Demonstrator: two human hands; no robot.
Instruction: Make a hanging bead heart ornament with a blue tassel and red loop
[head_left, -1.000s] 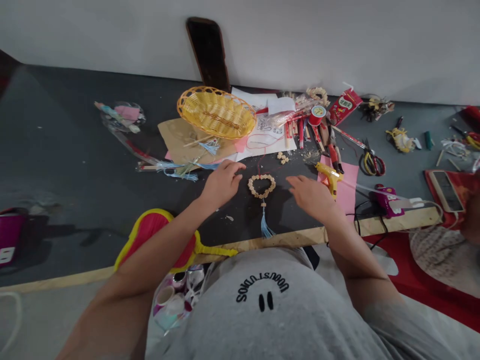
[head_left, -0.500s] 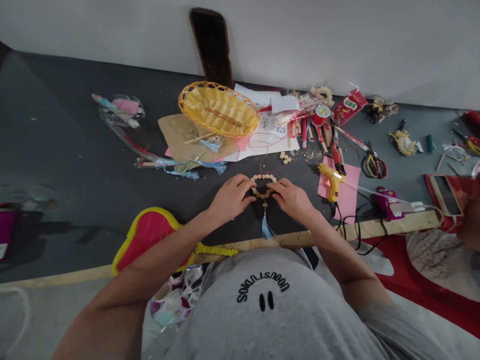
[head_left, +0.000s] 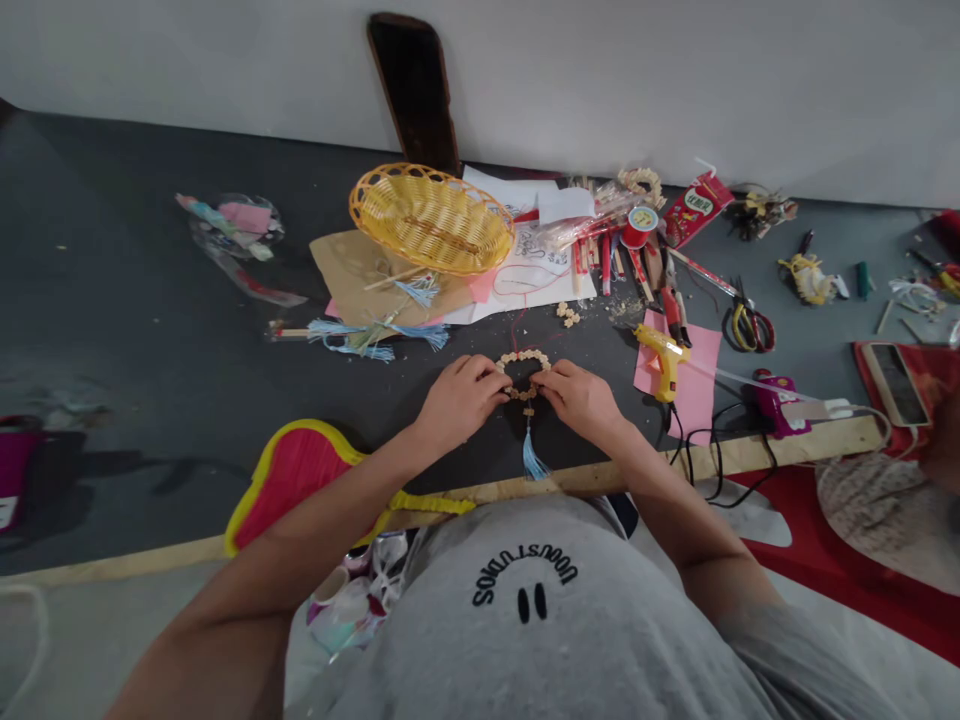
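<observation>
A ring of small pale wooden pieces (head_left: 525, 356) lies on the dark table in front of me, shaped like a wreath. My left hand (head_left: 466, 398) pinches its left side, fingertips closed on the edge. On the opposite side my right hand (head_left: 576, 396) grips the ring between thumb and fingers. Below the ring hangs a small wooden bead (head_left: 529, 412) with a light blue tassel (head_left: 533, 456) pointing toward me. A thin red thread (head_left: 516, 330) runs from the ring's top toward the papers. A few loose wooden pieces (head_left: 568, 315) lie just beyond my right hand.
A yellow woven basket (head_left: 431, 222) sits at the back, with blue tassels (head_left: 349, 340) nearer. To the right are a red thread spool (head_left: 639, 228), a yellow glue gun (head_left: 661, 362), scissors (head_left: 750, 328) and black cables (head_left: 716, 460). A red-and-yellow fan-like piece (head_left: 292, 475) lies under my left forearm.
Both hands stay on the ring; its outline has shifted slightly, and the left fingers have curled in a little. The view has moved slightly.
</observation>
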